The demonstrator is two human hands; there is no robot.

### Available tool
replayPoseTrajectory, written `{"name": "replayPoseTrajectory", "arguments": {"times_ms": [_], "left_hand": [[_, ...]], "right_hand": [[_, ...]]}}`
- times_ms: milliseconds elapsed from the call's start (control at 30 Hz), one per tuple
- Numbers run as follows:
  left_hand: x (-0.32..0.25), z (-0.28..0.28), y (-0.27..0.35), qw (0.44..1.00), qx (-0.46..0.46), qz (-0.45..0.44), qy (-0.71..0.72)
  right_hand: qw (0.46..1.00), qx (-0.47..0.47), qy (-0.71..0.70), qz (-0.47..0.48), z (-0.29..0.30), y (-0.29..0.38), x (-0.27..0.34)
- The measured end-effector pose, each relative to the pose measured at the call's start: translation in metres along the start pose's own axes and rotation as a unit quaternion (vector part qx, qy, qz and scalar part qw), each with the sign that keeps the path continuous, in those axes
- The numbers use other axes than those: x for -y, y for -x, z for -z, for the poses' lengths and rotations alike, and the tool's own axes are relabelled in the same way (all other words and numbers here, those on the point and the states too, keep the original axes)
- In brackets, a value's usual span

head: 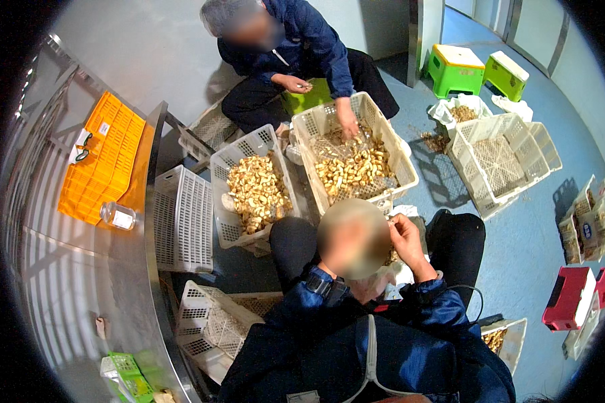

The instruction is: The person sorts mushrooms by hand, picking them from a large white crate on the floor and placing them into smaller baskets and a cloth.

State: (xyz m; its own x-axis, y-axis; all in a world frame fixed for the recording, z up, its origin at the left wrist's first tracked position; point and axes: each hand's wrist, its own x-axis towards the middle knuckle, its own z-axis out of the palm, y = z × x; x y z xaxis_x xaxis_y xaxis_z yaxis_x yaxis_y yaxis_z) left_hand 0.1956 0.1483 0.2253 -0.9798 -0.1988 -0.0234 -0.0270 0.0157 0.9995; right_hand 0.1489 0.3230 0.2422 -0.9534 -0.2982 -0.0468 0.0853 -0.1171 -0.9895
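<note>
Over my lap, my left hand (350, 242) is mostly hidden by a blurred patch; whether it holds anything does not show. Beside it, my right hand (407, 243) has its thumb and fingertips pinched together at the patch's edge, on something too small to make out. A white bag (404, 282) with brown bits lies under my hands. Just beyond stands a white plastic crate (408, 180) with pale, cut, mushroom-like pieces (350, 171). To its left a second white crate (221, 221) holds more such pieces (256, 189).
A co-worker (302, 45) sits opposite, one hand in the larger crate. At left, a steel table (96, 272) bears an orange crate (103, 156) and a glass jar (118, 216). White crates (504, 161), green stools (455, 70) and a red stool (568, 297) stand at right.
</note>
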Motion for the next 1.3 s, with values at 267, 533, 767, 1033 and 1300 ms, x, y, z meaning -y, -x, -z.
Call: {"name": "replayPoseTrajectory", "arguments": {"times_ms": [267, 533, 767, 1033, 1300], "left_hand": [[-0.031, 0.003, 0.004, 0.97, 0.015, 0.173, 0.168], [-0.042, -0.002, 0.011, 0.958, 0.058, 0.133, 0.245], [-0.023, 0.0, 0.003, 0.994, 0.07, 0.056, 0.057], [-0.008, 0.007, 0.0, 0.997, 0.058, 0.043, -0.018], [-0.025, 0.004, 0.001, 0.968, 0.076, 0.184, 0.153]], "right_hand": [[1.0, 0.014, 0.014, 0.004, -0.002, 0.002, 0.008], [0.999, 0.006, 0.046, 0.005, 0.0, -0.001, 0.001], [0.995, 0.032, -0.074, -0.053, 0.007, -0.002, -0.001], [0.999, 0.027, -0.004, -0.017, -0.002, 0.008, 0.031], [0.998, 0.023, 0.04, 0.04, 0.0, 0.004, 0.017]]}}
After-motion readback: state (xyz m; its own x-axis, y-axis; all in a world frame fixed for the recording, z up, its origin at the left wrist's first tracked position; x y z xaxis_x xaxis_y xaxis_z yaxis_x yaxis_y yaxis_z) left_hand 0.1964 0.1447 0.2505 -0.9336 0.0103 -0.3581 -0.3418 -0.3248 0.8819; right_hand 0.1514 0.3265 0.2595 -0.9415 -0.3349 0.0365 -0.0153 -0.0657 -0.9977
